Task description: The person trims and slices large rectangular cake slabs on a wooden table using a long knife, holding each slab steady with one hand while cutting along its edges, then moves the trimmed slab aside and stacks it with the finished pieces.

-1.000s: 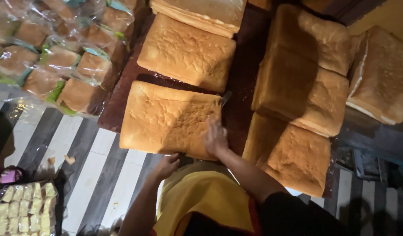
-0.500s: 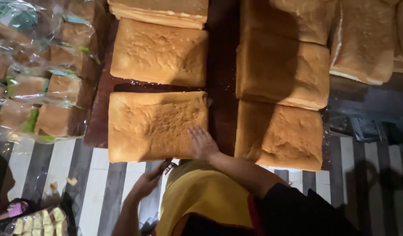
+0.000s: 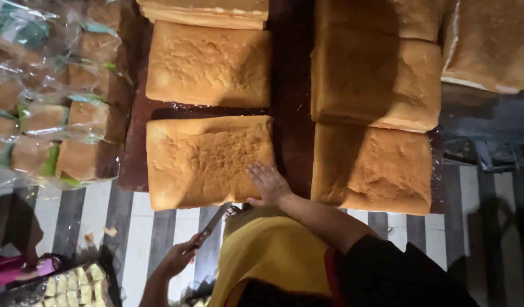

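A large golden sponge cake slab [image 3: 208,162] lies at the near edge of a dark board [image 3: 293,113]. My right hand [image 3: 267,183] rests flat on the slab's near right corner, fingers spread. My left hand [image 3: 179,258] is below the slab, over the striped cloth, and grips the handle of a knife [image 3: 213,224]. The blade points up towards the slab's front edge. A yellow garment [image 3: 270,256] sits between my arms.
More sponge slabs lie behind [image 3: 211,62] and to the right [image 3: 373,167], some stacked [image 3: 376,79]. Wrapped cake pieces in clear bags [image 3: 63,119] are piled at the left. A tray of small cut pieces [image 3: 68,284] sits at the bottom left on the striped cloth [image 3: 131,239].
My left hand with the knife has drawn back from the slab's front edge, down and to the left. My right hand has stayed on the slab's corner.
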